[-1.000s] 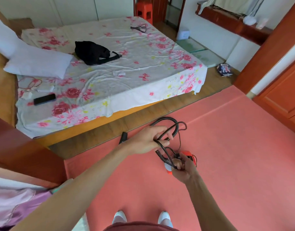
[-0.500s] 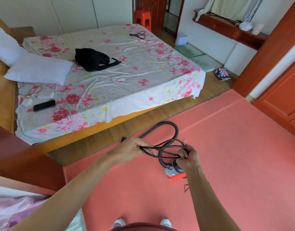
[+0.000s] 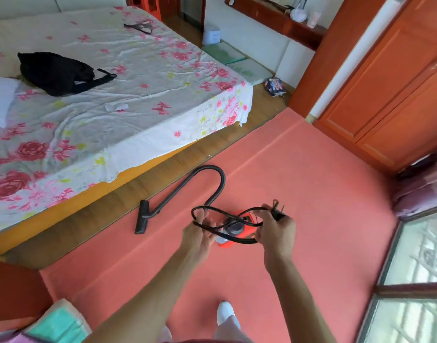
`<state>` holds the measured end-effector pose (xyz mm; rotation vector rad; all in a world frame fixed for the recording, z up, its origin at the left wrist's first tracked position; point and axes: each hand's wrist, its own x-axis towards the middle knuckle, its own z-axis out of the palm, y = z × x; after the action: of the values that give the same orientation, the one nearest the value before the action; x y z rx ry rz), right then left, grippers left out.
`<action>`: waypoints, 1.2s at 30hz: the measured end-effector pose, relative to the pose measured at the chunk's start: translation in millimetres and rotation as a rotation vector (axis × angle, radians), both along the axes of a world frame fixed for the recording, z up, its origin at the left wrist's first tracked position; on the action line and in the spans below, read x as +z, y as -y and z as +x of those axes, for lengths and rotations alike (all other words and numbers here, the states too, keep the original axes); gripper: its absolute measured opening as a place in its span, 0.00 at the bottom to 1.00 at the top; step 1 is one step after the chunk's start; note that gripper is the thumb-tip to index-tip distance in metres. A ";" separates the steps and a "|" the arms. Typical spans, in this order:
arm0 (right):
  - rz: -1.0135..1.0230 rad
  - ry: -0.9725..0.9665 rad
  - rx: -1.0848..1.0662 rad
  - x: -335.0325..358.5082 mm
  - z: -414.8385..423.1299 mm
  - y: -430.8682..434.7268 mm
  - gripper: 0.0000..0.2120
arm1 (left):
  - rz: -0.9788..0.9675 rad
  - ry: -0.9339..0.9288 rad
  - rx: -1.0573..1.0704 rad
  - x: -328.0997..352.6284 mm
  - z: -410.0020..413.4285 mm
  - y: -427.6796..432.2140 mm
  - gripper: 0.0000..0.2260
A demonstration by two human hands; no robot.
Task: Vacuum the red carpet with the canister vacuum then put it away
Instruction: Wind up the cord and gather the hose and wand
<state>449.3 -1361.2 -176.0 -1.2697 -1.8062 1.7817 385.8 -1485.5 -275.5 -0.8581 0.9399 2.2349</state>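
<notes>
A small red canister vacuum point(image 3: 244, 232) sits on the red carpet point(image 3: 311, 194), mostly hidden behind my hands. Its black hose point(image 3: 212, 174) arcs away to the left and ends in a black floor nozzle point(image 3: 142, 217) at the carpet's edge. A black power cord point(image 3: 227, 219) is looped in coils between my hands above the canister. My left hand point(image 3: 200, 233) holds the left end of the loops. My right hand point(image 3: 274, 229) grips the right end, with the plug point(image 3: 278, 211) sticking out above its fingers.
A bed point(image 3: 138, 149) with a flowered sheet stands to the left, a black bag point(image 3: 54, 73) lying on it. A strip of wooden floor point(image 3: 108, 209) runs between bed and carpet. An orange wardrobe point(image 3: 398, 95) is on the right, a window frame point(image 3: 410, 280) at lower right.
The view has swung to the right and down. My hands have spread apart, stretching the cord loops wider, and the plug now shows above my right hand. The hose and nozzle lie fully in view.
</notes>
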 end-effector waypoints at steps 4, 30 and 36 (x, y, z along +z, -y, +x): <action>0.194 0.078 0.044 14.2 31.0 -17.3 0.13 | 0.106 0.065 -0.103 -7.7 19.0 -51.0 0.13; 0.099 -0.478 -0.393 64.1 186.2 -238.3 0.11 | 0.434 -0.004 -0.294 95.9 64.7 -365.4 0.14; -0.590 -0.562 -0.599 -24.5 175.4 -301.8 0.06 | -0.062 -0.289 -0.437 72.2 51.9 -365.6 0.05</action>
<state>624.6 -1059.3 -200.5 -1.1452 -0.5357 2.0577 437.7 -1119.9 -203.3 -0.3118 1.2023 1.9798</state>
